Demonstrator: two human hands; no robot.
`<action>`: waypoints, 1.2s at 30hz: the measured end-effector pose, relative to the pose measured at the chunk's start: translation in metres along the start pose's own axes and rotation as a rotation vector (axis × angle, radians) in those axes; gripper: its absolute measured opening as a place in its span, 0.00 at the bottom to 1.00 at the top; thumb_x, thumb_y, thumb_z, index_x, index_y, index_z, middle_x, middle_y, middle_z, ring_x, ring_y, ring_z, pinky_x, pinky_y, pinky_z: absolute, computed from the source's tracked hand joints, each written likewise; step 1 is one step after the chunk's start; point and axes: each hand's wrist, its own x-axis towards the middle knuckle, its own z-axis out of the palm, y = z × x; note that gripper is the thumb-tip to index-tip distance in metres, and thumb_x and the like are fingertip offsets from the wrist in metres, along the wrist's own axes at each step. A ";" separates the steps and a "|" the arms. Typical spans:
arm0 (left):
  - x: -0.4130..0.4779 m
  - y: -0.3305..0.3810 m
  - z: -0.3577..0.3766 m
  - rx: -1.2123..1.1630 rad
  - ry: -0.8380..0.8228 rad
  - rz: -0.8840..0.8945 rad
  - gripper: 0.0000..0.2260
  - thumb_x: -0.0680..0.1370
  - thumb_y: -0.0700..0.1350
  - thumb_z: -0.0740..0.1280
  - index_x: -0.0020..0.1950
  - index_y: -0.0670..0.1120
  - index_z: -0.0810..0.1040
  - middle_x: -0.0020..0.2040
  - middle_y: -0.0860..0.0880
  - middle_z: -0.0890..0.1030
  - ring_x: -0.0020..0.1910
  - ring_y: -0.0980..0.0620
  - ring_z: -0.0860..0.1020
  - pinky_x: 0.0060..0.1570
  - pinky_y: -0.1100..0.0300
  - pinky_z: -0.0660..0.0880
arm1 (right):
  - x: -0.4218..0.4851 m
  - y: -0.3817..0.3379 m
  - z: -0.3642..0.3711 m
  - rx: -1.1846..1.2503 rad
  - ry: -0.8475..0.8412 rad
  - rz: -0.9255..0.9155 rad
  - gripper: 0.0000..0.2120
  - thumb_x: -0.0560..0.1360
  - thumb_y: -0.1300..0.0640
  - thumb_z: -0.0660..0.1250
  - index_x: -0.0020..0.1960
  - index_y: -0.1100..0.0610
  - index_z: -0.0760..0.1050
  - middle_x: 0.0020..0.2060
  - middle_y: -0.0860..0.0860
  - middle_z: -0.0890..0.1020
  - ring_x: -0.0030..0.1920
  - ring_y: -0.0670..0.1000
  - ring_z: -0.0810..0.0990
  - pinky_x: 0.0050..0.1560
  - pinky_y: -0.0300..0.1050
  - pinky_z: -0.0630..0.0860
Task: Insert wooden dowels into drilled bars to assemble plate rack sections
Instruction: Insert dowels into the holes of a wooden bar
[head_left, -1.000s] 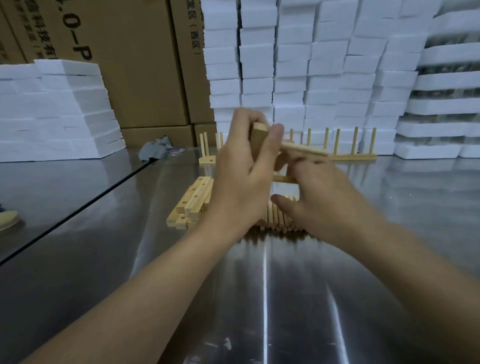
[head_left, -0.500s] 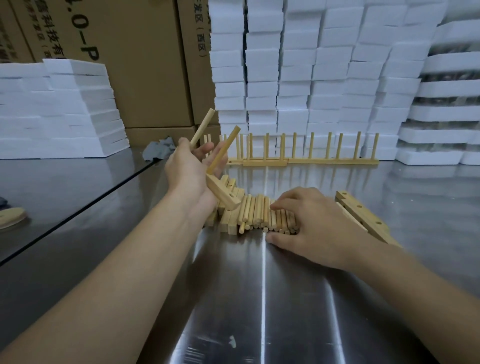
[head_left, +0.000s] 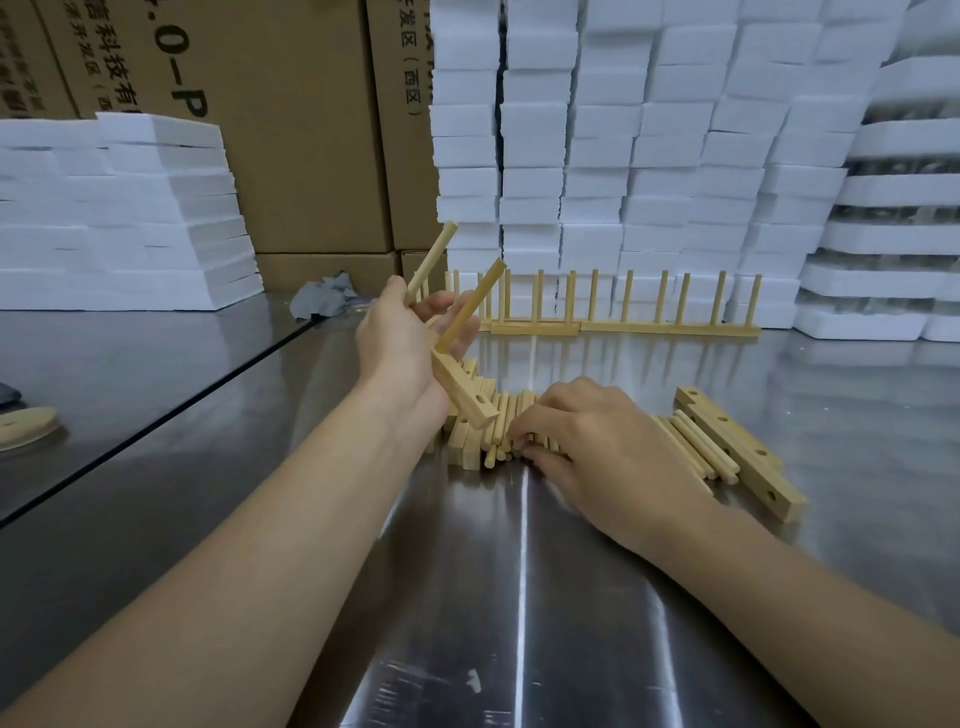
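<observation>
Two dowels: they stand tilted toward 1 o'clock in the drilled bar (head_left: 464, 387), which my left hand (head_left: 408, 343) grips raised off the tabletop (head_left: 519, 597).
Left hand: fingers curled around the bar and the far dowel (head_left: 432, 260); the near dowel (head_left: 471, 304) rises past my fingertips.
Right hand: my right hand (head_left: 597, 447) lies palm down on the loose dowels (head_left: 501, 426), fingertips pinching among them.
Spare bar: a drilled bar (head_left: 737, 449) lies flat at 3 o'clock of that hand.
Finished sections: assembled rack sections (head_left: 618, 309) stand at 12 o'clock before foam blocks (head_left: 649, 130).
</observation>
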 end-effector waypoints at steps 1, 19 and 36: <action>0.000 0.000 0.000 -0.002 -0.008 -0.017 0.12 0.88 0.50 0.63 0.54 0.42 0.76 0.33 0.47 0.83 0.35 0.47 0.87 0.31 0.57 0.83 | 0.000 -0.001 0.000 -0.012 0.024 -0.010 0.08 0.80 0.56 0.71 0.57 0.48 0.84 0.50 0.47 0.83 0.50 0.53 0.79 0.50 0.52 0.76; -0.001 -0.009 0.000 -0.026 -0.129 -0.134 0.14 0.88 0.52 0.63 0.48 0.45 0.74 0.38 0.45 0.84 0.38 0.44 0.88 0.35 0.53 0.85 | 0.004 -0.005 -0.032 1.065 0.513 0.517 0.03 0.85 0.58 0.63 0.54 0.53 0.74 0.47 0.47 0.88 0.51 0.46 0.87 0.49 0.47 0.81; -0.004 -0.014 0.001 0.049 -0.174 -0.108 0.13 0.87 0.52 0.64 0.49 0.44 0.75 0.35 0.46 0.83 0.36 0.46 0.87 0.32 0.56 0.83 | -0.005 -0.001 -0.027 0.424 0.042 0.209 0.04 0.80 0.47 0.69 0.53 0.39 0.80 0.42 0.36 0.82 0.44 0.40 0.82 0.39 0.32 0.74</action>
